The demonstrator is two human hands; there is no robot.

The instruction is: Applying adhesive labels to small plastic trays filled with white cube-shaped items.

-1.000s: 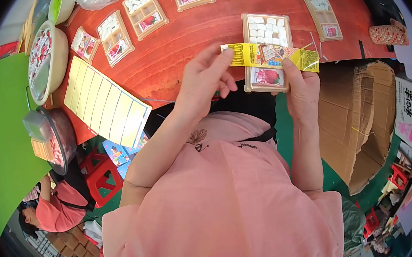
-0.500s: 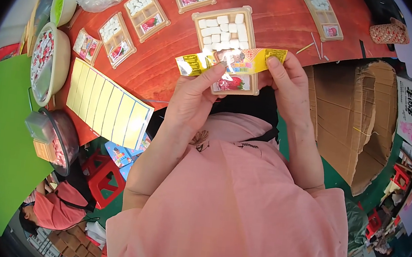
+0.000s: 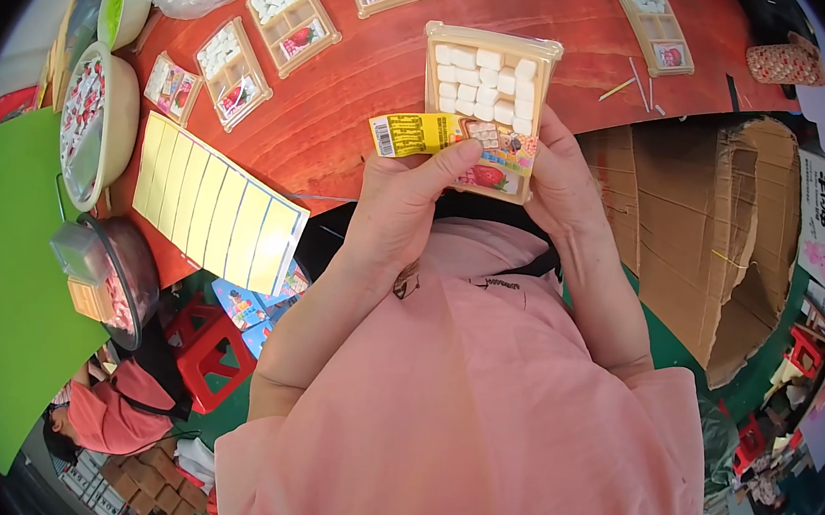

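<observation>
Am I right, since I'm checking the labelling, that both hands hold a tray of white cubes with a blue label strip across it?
Not quite: the label strip is yellow, not blue, as the head view shows. Both the left hand and right hand do hold the tray of white cubes.

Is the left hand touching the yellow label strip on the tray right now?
Touching. The head view shows the left hand with its thumb pressed on the yellow label strip across the tray.

A single wide fisheye view from a camera worn on the person's head, looking steeply down over their pink-shirted chest. Both forearms rise from the lower middle toward the red table (image 3: pixel 344 140) at the top. The hands are close, near the centre; straight edges bend toward the dark rim.
</observation>
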